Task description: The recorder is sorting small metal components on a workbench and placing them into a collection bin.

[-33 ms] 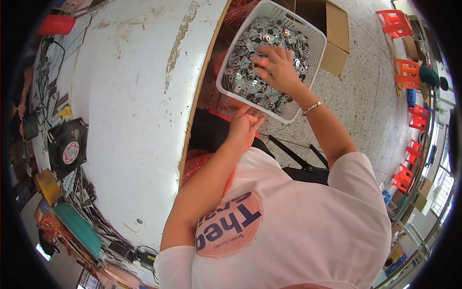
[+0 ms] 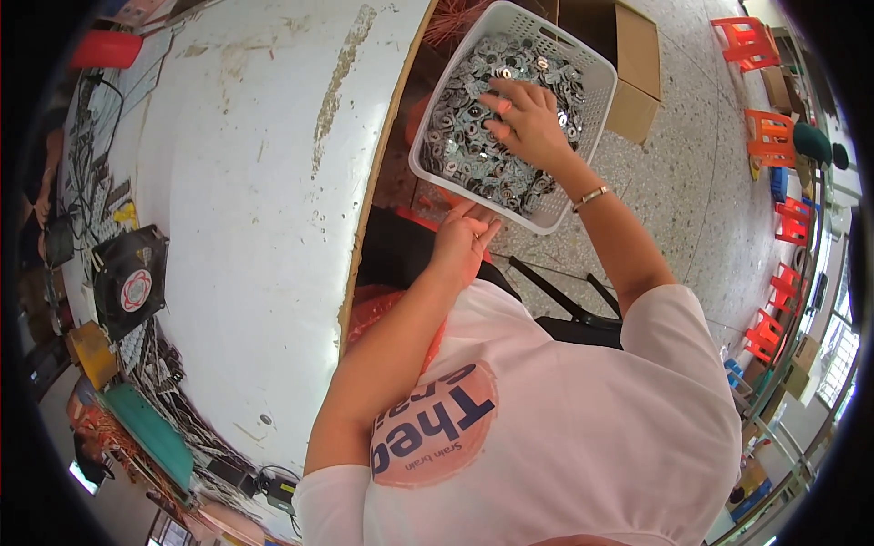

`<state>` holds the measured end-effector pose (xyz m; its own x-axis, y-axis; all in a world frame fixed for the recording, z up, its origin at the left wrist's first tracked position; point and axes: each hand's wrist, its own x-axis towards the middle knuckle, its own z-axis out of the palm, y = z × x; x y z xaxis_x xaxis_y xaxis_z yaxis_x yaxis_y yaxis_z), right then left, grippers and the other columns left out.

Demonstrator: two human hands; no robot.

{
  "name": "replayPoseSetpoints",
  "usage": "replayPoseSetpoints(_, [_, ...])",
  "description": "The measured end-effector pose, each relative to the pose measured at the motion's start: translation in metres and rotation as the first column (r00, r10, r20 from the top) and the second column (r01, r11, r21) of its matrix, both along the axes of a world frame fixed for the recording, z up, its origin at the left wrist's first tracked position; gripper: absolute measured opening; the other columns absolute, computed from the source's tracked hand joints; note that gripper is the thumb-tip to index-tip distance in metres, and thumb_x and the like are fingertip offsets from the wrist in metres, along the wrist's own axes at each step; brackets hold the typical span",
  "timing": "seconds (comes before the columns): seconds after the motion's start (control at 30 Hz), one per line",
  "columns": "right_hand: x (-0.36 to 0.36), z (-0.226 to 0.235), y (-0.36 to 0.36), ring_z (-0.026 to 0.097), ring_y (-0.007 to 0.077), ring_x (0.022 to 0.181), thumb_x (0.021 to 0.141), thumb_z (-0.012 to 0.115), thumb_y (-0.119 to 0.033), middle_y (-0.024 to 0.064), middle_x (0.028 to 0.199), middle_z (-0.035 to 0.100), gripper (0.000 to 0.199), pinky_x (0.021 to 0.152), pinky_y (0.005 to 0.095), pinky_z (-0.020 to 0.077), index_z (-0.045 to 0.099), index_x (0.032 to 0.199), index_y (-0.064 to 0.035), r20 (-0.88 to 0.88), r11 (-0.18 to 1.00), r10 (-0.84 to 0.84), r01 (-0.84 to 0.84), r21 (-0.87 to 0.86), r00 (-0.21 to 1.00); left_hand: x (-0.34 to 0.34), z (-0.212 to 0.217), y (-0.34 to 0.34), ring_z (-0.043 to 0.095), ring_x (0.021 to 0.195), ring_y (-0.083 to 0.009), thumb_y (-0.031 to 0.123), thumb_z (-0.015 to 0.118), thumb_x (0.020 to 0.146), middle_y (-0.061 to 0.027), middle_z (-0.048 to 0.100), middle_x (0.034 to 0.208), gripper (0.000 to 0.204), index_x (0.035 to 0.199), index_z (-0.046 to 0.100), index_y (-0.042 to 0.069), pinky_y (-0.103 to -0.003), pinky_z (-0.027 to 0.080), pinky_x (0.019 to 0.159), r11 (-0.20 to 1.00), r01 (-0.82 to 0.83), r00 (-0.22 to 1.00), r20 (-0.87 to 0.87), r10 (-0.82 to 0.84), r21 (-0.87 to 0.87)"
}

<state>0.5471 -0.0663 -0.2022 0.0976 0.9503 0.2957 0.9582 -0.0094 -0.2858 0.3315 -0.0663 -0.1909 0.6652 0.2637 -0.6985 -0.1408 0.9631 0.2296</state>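
Note:
A white plastic basket holds a heap of small round metal parts, silvery with dark centres. Over this heap my right hand is spread, fingers apart, with its tips at the parts; I cannot tell whether they touch. I make out nothing held in it. At the basket's near rim, low on the left, lies my left hand, its fingers stretched out toward the rim. Part of that hand is turned away, and whether it bears the basket's weight does not show.
A long white table with worn patches runs along my left, its edge close to my left arm. On it stand a black fan and wires. Behind the basket is a cardboard box. Red stools line the right side.
My right hand has shifted slightly to the right over the metal parts. My left hand and the basket look unmoved.

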Motion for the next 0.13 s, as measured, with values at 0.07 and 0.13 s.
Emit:
replayPoseSetpoints(0.07, [0.015,-0.010,0.010,0.045,0.0274,0.116,0.085,0.057,-0.034,0.0025,0.126,0.050,0.037,0.097,0.0441,0.0314,0.055,0.121,-0.0264,0.083,0.992,-0.127,0.126,0.017,0.988,0.000,-0.004,0.000,0.038,0.128,-0.0265,-0.014,0.038,0.072,-0.0131,0.041,0.135,0.060,0.130,0.038,-0.002,-0.040,0.031,0.108,1.000,-0.004,1.000,-0.030,0.004,-0.006])
replayPoseSetpoints(0.13, [0.028,-0.017,0.023,0.040,0.0276,0.123,0.087,0.056,-0.035,0.0023,0.133,0.045,0.041,0.102,0.0460,0.0282,0.051,0.126,-0.0259,0.089,0.989,-0.133,0.138,-0.049,0.987,-0.002,-0.008,0.002,0.037,0.129,-0.0270,-0.013,0.040,0.073,-0.0128,0.039,0.137,0.063,0.134,0.033,-0.001,-0.040,0.031,0.108,0.999,0.045,0.999,0.013,-0.045,0.014])
